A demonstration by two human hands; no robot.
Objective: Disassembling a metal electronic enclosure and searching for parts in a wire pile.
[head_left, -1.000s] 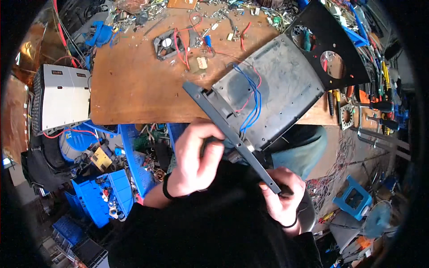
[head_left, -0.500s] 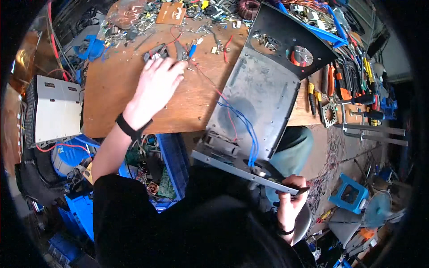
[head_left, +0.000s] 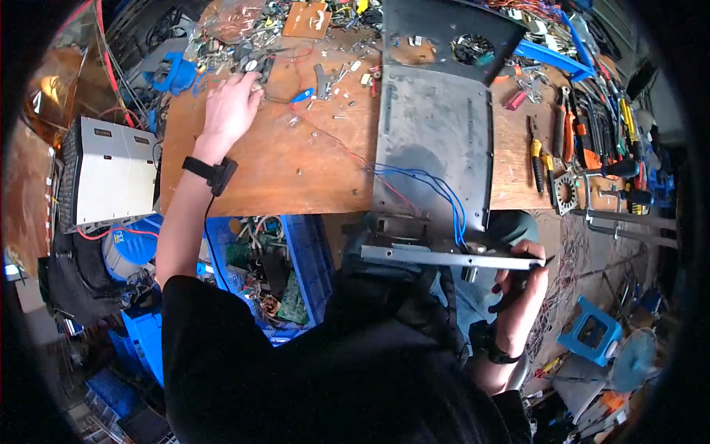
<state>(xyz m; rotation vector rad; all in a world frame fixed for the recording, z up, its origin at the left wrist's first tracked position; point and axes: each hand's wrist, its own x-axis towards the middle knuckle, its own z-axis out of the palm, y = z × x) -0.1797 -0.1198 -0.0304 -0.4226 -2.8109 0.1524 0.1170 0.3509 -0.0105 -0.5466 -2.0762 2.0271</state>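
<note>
An open, L-bent dark metal casing [head_left: 436, 118] lies across the bench and overhangs its front edge. Its far panel [head_left: 444, 33] stands up and has round cut-outs. My right hand [head_left: 523, 277] is closed around the right end of the near metal panel [head_left: 444, 257]. Blue wires [head_left: 433, 181] and a thin red wire [head_left: 333, 133] run from parts inside the near end. Over the bench's left part, my left hand [head_left: 231, 107] has its fingers curled at a small dark object with a round grey piece [head_left: 251, 66], partly hidden by the fingers.
Loose screws and small parts litter the back of the wooden bench [head_left: 274, 174]. Pliers and screwdrivers [head_left: 566, 122] line the right side. A white computer case [head_left: 115, 174] stands left. Below are a blue crate of circuit boards [head_left: 307, 259] and a blue stool [head_left: 592, 325].
My left hand has moved left and away, and the small dark object has shifted with it. With my right hand still gripping it, the casing has swung straighter and its near right end has risen.
</note>
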